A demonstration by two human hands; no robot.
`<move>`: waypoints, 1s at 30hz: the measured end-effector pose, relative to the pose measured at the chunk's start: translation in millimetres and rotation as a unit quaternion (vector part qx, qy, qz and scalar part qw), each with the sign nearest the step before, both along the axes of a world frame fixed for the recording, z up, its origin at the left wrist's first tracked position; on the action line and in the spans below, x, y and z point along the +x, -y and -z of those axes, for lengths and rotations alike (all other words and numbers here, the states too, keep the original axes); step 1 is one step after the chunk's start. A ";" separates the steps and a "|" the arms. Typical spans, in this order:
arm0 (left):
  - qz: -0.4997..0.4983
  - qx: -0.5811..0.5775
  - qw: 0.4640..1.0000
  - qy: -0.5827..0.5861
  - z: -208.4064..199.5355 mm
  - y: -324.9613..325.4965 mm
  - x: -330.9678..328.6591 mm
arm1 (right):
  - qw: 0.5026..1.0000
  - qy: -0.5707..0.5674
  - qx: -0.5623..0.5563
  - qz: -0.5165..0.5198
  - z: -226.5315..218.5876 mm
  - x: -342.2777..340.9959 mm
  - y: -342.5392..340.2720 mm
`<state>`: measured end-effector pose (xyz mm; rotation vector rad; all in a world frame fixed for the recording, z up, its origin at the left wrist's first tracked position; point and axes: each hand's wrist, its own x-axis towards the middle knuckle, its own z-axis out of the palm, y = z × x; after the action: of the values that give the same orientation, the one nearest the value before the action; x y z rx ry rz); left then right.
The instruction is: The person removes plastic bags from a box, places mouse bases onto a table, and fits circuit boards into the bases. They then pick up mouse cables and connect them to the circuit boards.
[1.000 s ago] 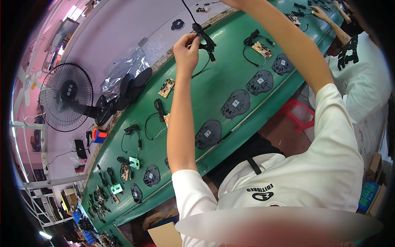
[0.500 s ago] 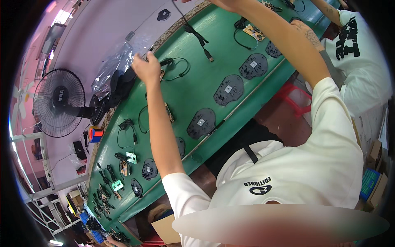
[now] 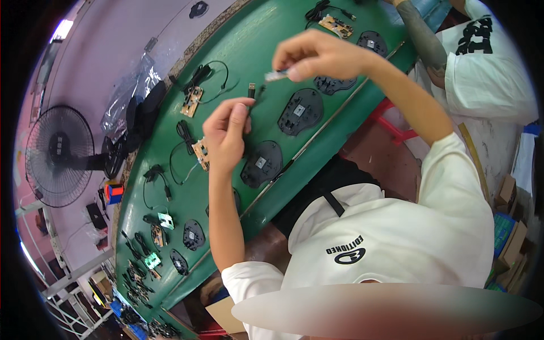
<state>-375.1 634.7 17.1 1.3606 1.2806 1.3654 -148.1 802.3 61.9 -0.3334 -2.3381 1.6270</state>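
My left hand [image 3: 228, 131] is closed, thumb on top, around a black USB cable whose plug [image 3: 251, 89] sticks up past the fingers. To its right, my right hand [image 3: 320, 56] pinches a small silvery-white piece [image 3: 276, 75], blurred, its exact kind unclear. A short dark bit shows between the two hands; whether it joins them I cannot tell. Both hands are above the green table [image 3: 241, 65]. Near them lie dark rounded plastic shells [image 3: 301, 111], including another shell [image 3: 262, 164] beside my left wrist. My right hand partly overlaps a further shell [image 3: 335, 84].
Circuit boards with cables lie along the table, among them a tan board [image 3: 191, 102] and a board at the far end [image 3: 335, 26]. A black fan [image 3: 59, 153] stands left, near a clear plastic bag [image 3: 133, 90]. Another person's arm [image 3: 422, 42] is at upper right, above a red stool [image 3: 391, 122].
My right hand has come down from the top edge toward the middle, with the whitish piece. My left hand has moved right and nearer, and now grips the USB cable. The whole view has shifted.
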 end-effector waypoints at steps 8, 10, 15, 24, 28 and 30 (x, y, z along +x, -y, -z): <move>-0.006 -0.086 0.988 -0.126 14.7 22.9 16.9 | 0.996 0.052 0.072 0.015 44.3 15.6 26.2; -0.016 -0.006 0.974 -0.225 14.2 22.0 25.4 | 0.991 0.021 0.134 -0.001 49.0 14.9 30.9; -0.055 0.000 0.967 -0.248 13.1 21.2 39.3 | 0.978 -0.022 0.206 -0.005 58.3 5.6 28.4; -0.129 0.073 0.958 -0.246 6.1 25.6 33.3 | 0.999 0.012 0.032 -0.017 45.5 7.2 33.4; -0.155 0.086 0.963 -0.204 -0.9 35.5 31.5 | 0.969 0.001 0.244 0.033 29.6 12.0 42.3; -0.150 0.097 0.962 -0.205 -2.6 40.2 33.1 | 0.956 -0.021 0.285 0.065 28.3 15.6 44.0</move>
<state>-342.0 594.4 19.7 1.7003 1.7190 1.4897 -132.5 758.4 33.6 -0.3094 -2.5546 0.8332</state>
